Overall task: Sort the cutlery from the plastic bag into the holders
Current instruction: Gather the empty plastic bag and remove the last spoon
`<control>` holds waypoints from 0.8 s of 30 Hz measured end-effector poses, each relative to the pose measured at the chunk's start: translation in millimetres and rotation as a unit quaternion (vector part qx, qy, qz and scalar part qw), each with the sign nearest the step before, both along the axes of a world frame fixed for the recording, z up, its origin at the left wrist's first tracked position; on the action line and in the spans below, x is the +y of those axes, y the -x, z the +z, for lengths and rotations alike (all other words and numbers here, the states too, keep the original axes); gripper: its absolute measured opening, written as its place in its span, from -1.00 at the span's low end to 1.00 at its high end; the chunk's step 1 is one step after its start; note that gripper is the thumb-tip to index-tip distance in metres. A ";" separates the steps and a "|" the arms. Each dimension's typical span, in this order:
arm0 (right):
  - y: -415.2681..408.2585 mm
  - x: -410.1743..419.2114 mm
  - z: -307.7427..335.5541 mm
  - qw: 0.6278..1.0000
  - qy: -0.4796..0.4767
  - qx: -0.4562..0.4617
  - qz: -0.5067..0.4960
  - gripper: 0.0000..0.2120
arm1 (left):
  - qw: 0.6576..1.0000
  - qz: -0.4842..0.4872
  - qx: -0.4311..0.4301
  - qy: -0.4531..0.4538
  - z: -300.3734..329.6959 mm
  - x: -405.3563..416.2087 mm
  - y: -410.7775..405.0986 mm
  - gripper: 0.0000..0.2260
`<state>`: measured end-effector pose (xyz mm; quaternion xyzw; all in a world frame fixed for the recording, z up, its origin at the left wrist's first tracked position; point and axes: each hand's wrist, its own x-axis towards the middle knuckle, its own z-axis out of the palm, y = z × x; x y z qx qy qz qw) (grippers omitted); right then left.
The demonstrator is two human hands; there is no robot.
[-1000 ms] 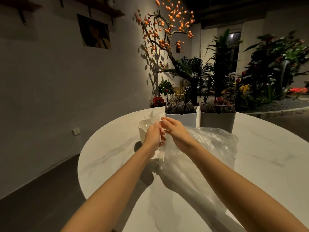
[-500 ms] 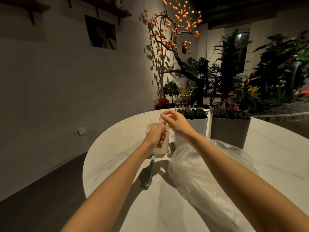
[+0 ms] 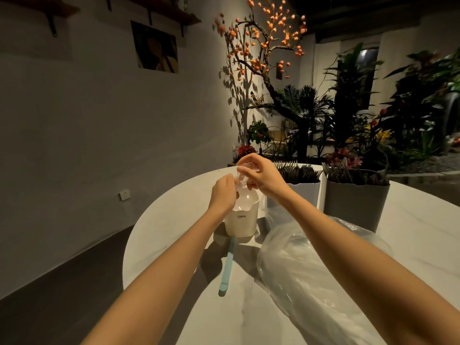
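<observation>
A: Head view: left hand (image 3: 222, 192) and right hand (image 3: 261, 176) both pinch clear cutlery (image 3: 241, 179) above the cream holder (image 3: 242, 216); plastic bag (image 3: 311, 265) lies beside.

B: Risk: a piece slips if either pinch loosens, missing the holder.

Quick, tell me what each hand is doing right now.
Left hand: pinching the clear plastic piece over the white holder.
Right hand: pinching the same piece.
</observation>
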<state>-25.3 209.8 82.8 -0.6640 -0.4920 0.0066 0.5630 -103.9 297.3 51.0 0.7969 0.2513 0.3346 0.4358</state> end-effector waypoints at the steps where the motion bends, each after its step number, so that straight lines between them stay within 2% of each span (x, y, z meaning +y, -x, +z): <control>1: -0.7 1.3 -0.2 1.000 0.005 -0.010 0.002 -0.83 | 1.000 0.001 0.001 -0.006 0.4 2.5 -1.5 -0.71; 4: -5.1 7.2 -3.1 0.999 0.001 -0.045 -0.027 -0.87 | 0.999 0.009 -0.005 -0.042 -0.9 11.0 -5.2 -0.71; 7: -15.9 12.2 -6.4 0.985 -0.006 -0.121 -0.120 -0.86 | 0.997 0.029 -0.028 -0.060 -4.0 18.8 -6.4 -0.75; 9: -22.2 13.9 -10.2 0.972 0.040 -0.185 -0.137 -0.86 | 0.997 0.037 -0.041 -0.056 -7.9 22.9 -7.5 -0.74; 14: -25.0 18.0 -14.9 0.924 0.205 -0.306 -0.101 -0.83 | 0.998 0.039 -0.039 -0.041 -16.0 29.0 -11.9 -0.75; 17: -22.0 18.9 -11.8 0.871 0.292 -0.378 -0.111 -0.79 | 0.998 0.041 -0.044 -0.032 -17.8 29.9 -14.8 -0.76; 22: -14.3 20.6 -24.1 0.746 0.362 -0.539 -0.150 -0.68 | 0.997 0.053 -0.053 -0.014 -21.3 30.0 -17.7 -0.78; 24: -14.6 22.0 -24.9 0.725 0.390 -0.550 -0.143 -0.63 | 0.997 0.055 -0.058 -0.008 -21.0 29.6 -16.3 -0.79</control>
